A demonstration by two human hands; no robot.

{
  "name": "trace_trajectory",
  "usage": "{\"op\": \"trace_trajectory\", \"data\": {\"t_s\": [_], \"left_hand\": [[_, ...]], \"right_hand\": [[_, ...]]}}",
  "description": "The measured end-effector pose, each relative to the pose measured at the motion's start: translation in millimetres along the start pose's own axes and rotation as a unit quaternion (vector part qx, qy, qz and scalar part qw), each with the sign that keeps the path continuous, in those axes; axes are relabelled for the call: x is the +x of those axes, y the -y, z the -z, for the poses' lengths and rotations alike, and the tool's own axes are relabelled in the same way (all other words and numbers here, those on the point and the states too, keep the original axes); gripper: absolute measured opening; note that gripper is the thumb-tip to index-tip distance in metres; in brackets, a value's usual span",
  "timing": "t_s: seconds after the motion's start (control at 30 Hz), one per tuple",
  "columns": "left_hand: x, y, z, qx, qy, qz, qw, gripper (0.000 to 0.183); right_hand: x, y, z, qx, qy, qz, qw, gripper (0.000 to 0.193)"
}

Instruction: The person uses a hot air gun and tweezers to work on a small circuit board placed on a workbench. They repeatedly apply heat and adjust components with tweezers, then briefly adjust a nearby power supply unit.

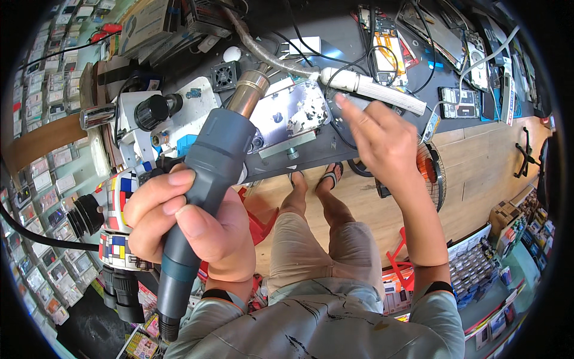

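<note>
My left hand (pixel 197 221) is wrapped round a dark grey hot air gun (pixel 209 155), held tilted with its metal nozzle (pixel 250 90) up toward the bench. Past the nozzle lies a silver phone back (pixel 284 116), with pale, flaky patches over its right part. It sits in a metal holder with a knob (pixel 292 154) at the bench's near edge. To the right of the phone, my right hand (pixel 385 134) hovers with the index finger stretched out and the other fingers bent. Its fingertips are slightly blurred, and no tool shows in it.
A white ribbed tube (pixel 376 90) on a flexible arm (pixel 257 48) lies behind the phone. At left stands a microscope with a colour-block pattern (pixel 119 200). A small black fan (pixel 225 76), cables and opened phones (pixel 459 103) crowd the bench. A floor fan (pixel 431 173) stands below.
</note>
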State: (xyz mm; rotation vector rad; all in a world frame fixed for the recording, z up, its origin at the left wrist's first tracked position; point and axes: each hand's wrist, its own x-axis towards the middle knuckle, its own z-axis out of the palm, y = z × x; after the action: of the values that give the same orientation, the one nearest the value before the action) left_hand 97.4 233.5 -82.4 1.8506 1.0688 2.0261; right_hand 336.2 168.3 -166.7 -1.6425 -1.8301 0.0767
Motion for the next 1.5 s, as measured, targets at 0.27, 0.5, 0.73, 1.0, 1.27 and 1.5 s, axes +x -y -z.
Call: {"op": "trace_trajectory", "data": {"t_s": [0.27,0.5,0.73,1.0,1.27,1.5], "left_hand": [[-11,6,6,0.042,0.058,0.021,0.997,0.018],[-26,39,-7,-0.046,0.137,0.105,0.984,0.026],[-36,55,-17,-0.071,0.119,0.128,0.982,0.024],[-34,58,-15,-0.061,0.138,0.121,0.981,0.025],[-36,60,-14,-0.073,0.140,0.121,0.980,0.024],[-29,53,-8,-0.057,0.143,0.093,0.984,0.027]], "right_hand": [[-2,8,-1,0.066,0.017,-0.054,0.996,0.046],[2,-1,2,0.179,0.047,-0.111,0.976,0.031],[12,-13,6,0.172,0.091,-0.102,0.975,0.032],[25,-29,5,0.209,0.119,-0.051,0.969,0.033],[25,-32,0,0.218,0.136,-0.057,0.965,0.031],[25,-16,-3,0.303,0.109,-0.193,0.927,0.030]]}}
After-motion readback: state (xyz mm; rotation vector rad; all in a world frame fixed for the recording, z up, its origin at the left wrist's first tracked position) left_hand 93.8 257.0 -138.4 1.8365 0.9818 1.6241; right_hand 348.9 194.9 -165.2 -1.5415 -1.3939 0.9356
